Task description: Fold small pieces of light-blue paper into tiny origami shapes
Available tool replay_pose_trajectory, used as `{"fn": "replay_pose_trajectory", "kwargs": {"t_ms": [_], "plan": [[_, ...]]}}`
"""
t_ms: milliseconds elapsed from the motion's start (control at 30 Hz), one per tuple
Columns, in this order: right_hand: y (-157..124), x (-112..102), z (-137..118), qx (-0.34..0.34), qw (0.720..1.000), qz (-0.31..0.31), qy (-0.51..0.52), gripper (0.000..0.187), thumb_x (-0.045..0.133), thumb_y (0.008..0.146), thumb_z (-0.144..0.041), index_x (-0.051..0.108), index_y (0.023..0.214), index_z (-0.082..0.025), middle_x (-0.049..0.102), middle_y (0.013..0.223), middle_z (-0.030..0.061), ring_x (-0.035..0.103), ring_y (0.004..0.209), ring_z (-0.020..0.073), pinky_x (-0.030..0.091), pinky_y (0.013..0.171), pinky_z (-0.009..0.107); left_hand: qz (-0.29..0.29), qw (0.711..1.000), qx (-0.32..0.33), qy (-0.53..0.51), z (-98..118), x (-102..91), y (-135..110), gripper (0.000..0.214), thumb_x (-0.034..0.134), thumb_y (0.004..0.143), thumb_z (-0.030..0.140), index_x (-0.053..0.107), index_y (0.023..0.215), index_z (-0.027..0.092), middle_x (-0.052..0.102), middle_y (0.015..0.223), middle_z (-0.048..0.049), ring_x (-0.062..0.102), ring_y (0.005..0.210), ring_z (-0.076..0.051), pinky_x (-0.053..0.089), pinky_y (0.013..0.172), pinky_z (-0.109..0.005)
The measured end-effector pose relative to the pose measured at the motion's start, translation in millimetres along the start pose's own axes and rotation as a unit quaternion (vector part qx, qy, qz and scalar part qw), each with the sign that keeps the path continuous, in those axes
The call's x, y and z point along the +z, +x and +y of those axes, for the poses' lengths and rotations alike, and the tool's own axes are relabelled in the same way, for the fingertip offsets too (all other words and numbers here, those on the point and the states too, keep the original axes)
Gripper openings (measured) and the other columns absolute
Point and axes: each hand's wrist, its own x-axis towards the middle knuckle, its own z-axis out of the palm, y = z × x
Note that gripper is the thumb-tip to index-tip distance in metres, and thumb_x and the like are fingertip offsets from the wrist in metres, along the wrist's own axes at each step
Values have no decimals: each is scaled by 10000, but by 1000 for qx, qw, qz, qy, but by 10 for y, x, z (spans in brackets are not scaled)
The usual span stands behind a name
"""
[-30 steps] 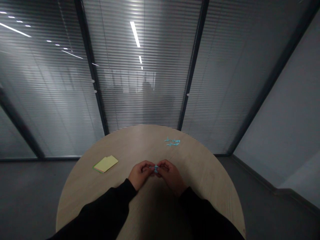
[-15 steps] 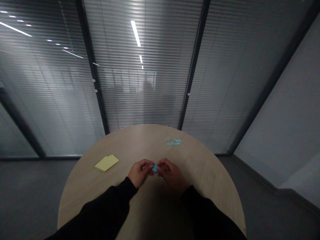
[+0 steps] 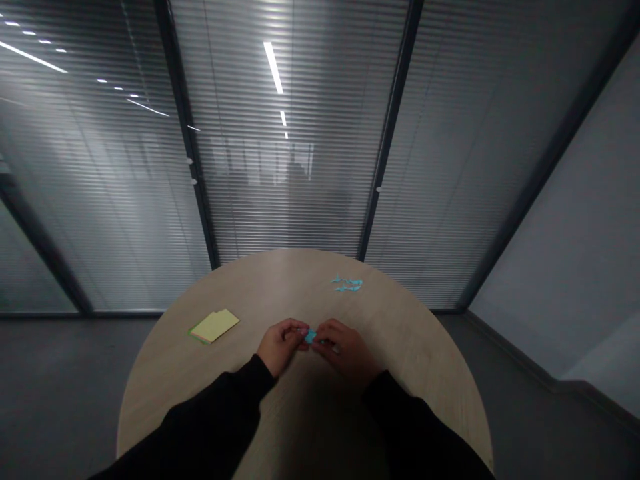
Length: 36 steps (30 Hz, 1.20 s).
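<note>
While L hand (image 3: 281, 347) & R hand (image 3: 346, 351) pinch small blue paper piece (image 3: 311, 337) btw them, near front of round wood table (image 3: 410, 347), blue paper scraps (image 3: 347, 283) lie by far edge, yellow note pad (image 3: 215, 326) at left.

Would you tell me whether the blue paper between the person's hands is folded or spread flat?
Folded, it seems: the blue paper is a small bunched piece pinched between the left hand and right hand.
</note>
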Motion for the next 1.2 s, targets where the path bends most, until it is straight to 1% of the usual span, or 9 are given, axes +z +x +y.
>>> {"fn": "replay_pose_trajectory", "kwargs": {"t_ms": [133, 300, 400, 500, 600, 800, 900, 1067, 1200], "plan": [[-2, 42, 2, 22, 999, 10, -36, 190, 544, 967, -304, 638, 841, -196, 610, 827, 23, 564, 742, 154, 430, 680, 266, 16, 1000, 6, 8, 53, 23, -13, 436, 791, 691, 500, 687, 884, 123, 718, 704, -55, 680, 625, -168, 550, 662, -299], [13, 96, -23, 46, 996, 25, -72, 162, 517, 960, -261, 603, 838, -198, 584, 799, 14, 541, 713, 150, 407, 666, 267, 25, 1000, 10, 1, 95, 48, -29, 433, 788, 690, 500, 679, 877, 126, 721, 722, -53, 684, 627, -169, 553, 669, -303], [24, 101, -42, 48, 996, 19, -67, 130, 517, 959, -254, 620, 896, -208, 609, 866, 35, 565, 768, 167, 431, 703, 279, 26, 1000, 12, -8, 97, 54, -30, 426, 784, 695, 501, 673, 875, 132, 726, 732, -54, 691, 646, -177, 562, 694, -322], [28, 92, -50, 40, 998, 12, -39, 123, 552, 956, -306, 641, 994, -229, 636, 973, 55, 592, 876, 189, 462, 774, 298, 21, 1000, 11, -4, 80, 53, -26, 426, 779, 701, 505, 674, 881, 134, 724, 718, -50, 691, 652, -183, 565, 699, -327], [27, 89, -53, 28, 999, 6, -20, 143, 546, 965, -325, 656, 948, -237, 642, 976, 50, 600, 906, 191, 468, 799, 304, 25, 999, 18, 12, 63, 51, -24, 409, 765, 722, 499, 676, 883, 134, 720, 717, -45, 686, 652, -177, 561, 685, -312], [31, 133, -79, 51, 998, 42, -19, 159, 520, 965, -302, 624, 887, -210, 618, 896, 47, 588, 761, 165, 463, 676, 275, 40, 999, 30, 14, 84, 71, -38, 395, 759, 731, 495, 665, 873, 138, 718, 736, -42, 676, 648, -168, 560, 686, -314], [28, 158, -77, 67, 996, 56, -23, 142, 536, 950, -304, 613, 883, -206, 611, 873, 44, 592, 753, 167, 469, 662, 271, 30, 999, 28, -9, 88, 86, -39, 401, 769, 722, 495, 658, 870, 140, 714, 742, -40, 673, 664, -165, 556, 702, -317], [-2, 175, -31, 85, 994, 70, -24, 97, 565, 924, -284, 615, 880, -213, 631, 869, 39, 594, 711, 165, 470, 655, 280, -21, 998, 9, -56, 44, 78, -34, 431, 840, 666, 412, 622, 932, 151, 736, 899, -74, 685, 758, -164, 531, 749, -303], [-22, 179, -14, 116, 990, 82, -8, 103, 578, 922, -307, 619, 895, -217, 656, 853, 37, 607, 715, 175, 463, 659, 289, -35, 998, 10, -61, 19, 59, -37, 427, 837, 683, 379, 606, 963, 155, 732, 895, -67, 682, 767, -153, 514, 763, -288]]}}
